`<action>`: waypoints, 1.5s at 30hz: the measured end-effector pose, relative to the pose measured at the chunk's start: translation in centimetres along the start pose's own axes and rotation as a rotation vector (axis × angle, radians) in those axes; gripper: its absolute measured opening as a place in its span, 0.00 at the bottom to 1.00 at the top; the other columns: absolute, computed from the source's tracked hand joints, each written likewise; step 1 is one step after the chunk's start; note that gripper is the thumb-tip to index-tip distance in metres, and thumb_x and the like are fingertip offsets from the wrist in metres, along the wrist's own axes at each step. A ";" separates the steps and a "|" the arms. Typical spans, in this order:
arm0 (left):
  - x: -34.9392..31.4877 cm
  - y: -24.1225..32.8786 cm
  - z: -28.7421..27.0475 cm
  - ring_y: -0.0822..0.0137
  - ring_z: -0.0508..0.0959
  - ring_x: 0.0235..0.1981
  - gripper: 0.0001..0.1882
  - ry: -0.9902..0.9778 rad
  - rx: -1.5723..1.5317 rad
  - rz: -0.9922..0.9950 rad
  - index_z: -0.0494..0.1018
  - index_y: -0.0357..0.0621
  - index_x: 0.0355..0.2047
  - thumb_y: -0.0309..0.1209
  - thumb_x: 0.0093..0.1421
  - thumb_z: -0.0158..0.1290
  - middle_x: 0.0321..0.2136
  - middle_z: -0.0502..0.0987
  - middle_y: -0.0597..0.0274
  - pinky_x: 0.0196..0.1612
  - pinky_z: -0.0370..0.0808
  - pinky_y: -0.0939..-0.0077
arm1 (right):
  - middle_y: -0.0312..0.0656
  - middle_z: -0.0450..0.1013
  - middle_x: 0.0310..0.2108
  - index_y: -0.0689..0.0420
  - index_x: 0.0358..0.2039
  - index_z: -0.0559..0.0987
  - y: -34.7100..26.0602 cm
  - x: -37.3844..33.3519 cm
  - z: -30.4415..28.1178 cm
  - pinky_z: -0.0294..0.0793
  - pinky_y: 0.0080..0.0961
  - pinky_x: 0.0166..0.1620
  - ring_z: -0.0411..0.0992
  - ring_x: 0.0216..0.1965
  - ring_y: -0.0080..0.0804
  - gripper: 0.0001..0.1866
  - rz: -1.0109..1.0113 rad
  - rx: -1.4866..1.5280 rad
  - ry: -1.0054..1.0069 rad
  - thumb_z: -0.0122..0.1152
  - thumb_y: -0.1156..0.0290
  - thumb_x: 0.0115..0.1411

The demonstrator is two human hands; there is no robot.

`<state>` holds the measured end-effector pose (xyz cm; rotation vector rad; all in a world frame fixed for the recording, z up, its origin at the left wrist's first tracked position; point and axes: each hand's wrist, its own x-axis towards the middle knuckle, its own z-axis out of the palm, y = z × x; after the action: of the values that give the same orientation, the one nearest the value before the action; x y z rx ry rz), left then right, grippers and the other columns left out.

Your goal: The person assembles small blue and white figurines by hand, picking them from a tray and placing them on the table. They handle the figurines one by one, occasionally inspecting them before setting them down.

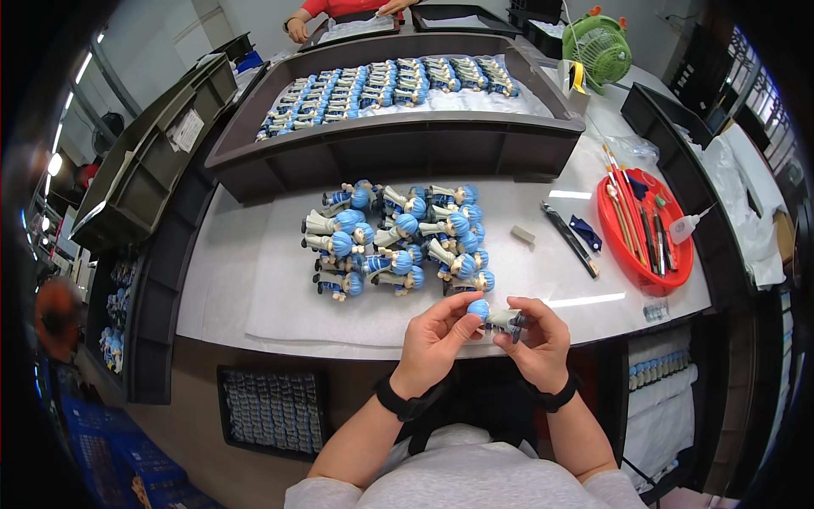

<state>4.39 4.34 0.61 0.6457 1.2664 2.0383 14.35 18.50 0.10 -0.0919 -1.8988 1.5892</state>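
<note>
Near the table's front edge I hold a small blue-haired figurine (505, 319) between both hands, lying sideways with its head to the left. The fingers of my left hand (437, 338) close around the blue head. My right hand (541, 341) pinches the dark leg end. Pale cloth-like material covers the figurine's body. Just beyond my hands, several similar figurines (398, 237) lie in loose rows on a white sheet (280, 297), most with their heads to the right.
A large dark tray (398, 148) of figurines stands at the back. To the right are a red dish (604, 216) with brushes, a dark pen-like tool (570, 239), a grey block (523, 234) and a green fan (598, 47). Across the table, a person's hand (297, 30) shows.
</note>
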 end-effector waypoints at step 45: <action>0.1 -0.3 -0.5 0.62 0.72 0.52 0.18 -0.032 0.203 0.146 0.65 0.32 0.53 0.23 0.63 0.49 0.53 0.70 0.49 0.56 0.68 0.71 | 0.47 0.75 0.27 0.64 0.40 0.77 -1.9 0.7 -1.5 0.73 0.24 0.33 0.74 0.27 0.30 0.12 0.081 0.088 -0.144 0.60 0.72 0.56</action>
<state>4.04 4.23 0.17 0.8842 1.4576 2.0212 15.24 19.63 2.17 -0.0171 -1.9520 1.7733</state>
